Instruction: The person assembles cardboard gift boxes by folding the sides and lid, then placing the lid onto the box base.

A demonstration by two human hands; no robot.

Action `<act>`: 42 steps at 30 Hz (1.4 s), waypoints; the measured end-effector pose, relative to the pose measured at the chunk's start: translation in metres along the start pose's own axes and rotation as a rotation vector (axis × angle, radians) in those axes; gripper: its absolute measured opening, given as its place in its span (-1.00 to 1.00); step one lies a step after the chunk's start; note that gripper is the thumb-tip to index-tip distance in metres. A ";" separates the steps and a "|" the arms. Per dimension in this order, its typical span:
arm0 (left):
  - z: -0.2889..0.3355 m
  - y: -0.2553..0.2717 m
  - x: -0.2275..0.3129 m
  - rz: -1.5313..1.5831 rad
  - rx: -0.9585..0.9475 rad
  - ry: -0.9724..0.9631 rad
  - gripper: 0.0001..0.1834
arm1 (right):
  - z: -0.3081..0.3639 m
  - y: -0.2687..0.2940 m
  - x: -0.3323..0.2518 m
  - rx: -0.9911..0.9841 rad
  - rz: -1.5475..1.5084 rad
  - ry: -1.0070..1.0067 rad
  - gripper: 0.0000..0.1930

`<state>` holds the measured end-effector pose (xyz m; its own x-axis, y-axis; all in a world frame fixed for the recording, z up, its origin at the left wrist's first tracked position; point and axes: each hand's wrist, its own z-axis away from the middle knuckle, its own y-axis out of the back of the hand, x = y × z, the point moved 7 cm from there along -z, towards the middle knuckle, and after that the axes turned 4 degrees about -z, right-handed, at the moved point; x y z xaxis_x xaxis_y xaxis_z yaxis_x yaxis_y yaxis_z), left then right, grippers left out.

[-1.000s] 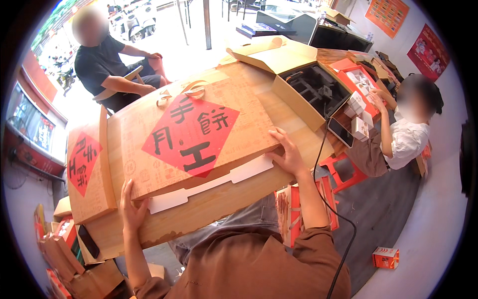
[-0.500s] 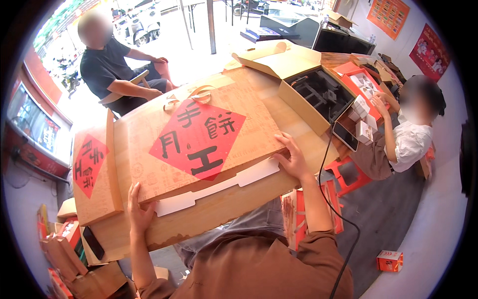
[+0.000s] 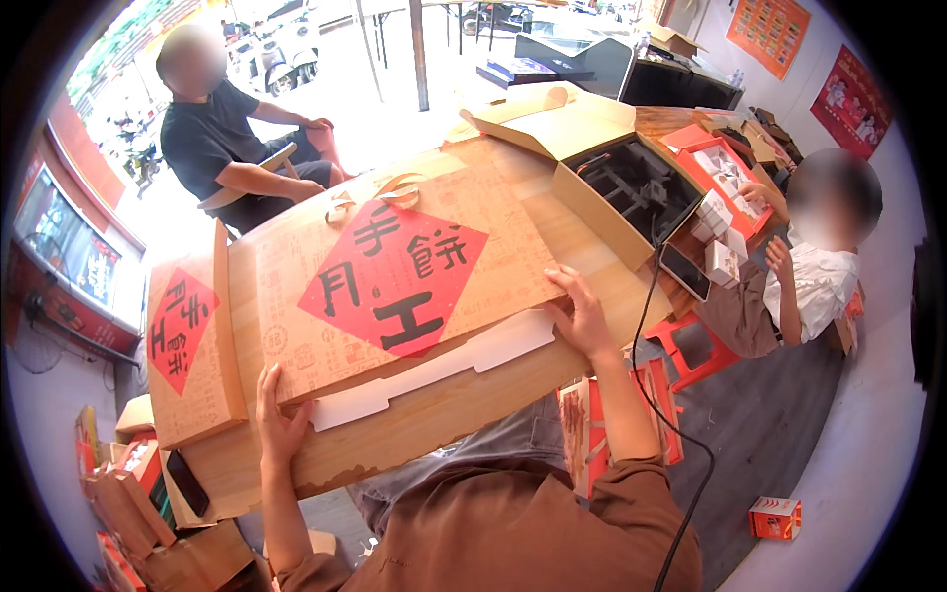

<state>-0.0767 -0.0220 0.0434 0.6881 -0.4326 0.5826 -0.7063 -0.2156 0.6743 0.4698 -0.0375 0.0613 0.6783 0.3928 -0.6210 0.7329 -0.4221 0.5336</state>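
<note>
A large flat cardboard gift box (image 3: 281, 340) with a red diamond label (image 3: 340, 281) and a ribbon handle (image 3: 400, 187) lies on the wooden table before me. Along its near edge a white tuck flap (image 3: 434, 380) sticks out toward me. My left hand (image 3: 280, 424) holds the box's near left corner, fingers along the side and thumb by the flap's left end. At the near right corner, my right hand (image 3: 582, 314) grips the box, its thumb beside the flap's other end. Fingertips are partly hidden against the cardboard on both sides.
Left of it stands a similar box (image 3: 202, 395) beside a dark phone (image 3: 185, 483). An open carton (image 3: 602, 202) with black contents and another phone (image 3: 683, 271) lie right. A black cable (image 3: 646, 365) hangs near my right arm. Two people sit around the table (image 3: 552, 367).
My hands and the box have hardly moved. The person at right has drawn one hand back from the red box and raised it. The person at left has shifted slightly.
</note>
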 end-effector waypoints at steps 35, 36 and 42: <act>0.011 -0.008 -0.022 0.066 0.062 0.065 -0.20 | 0.035 0.006 -0.002 -0.159 -0.012 -0.007 -0.15; 0.005 -0.004 -0.008 -0.013 0.052 0.009 -0.20 | 0.039 0.007 -0.008 -0.178 0.005 0.058 -0.18; 0.011 0.024 0.022 -0.066 0.104 -0.313 -0.32 | 0.032 -0.001 -0.029 -0.213 0.252 0.219 -0.46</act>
<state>-0.0801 -0.0467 0.0677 0.6603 -0.6587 0.3607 -0.6860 -0.3336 0.6467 0.4479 -0.0750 0.0606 0.8167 0.4733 -0.3301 0.5207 -0.3579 0.7751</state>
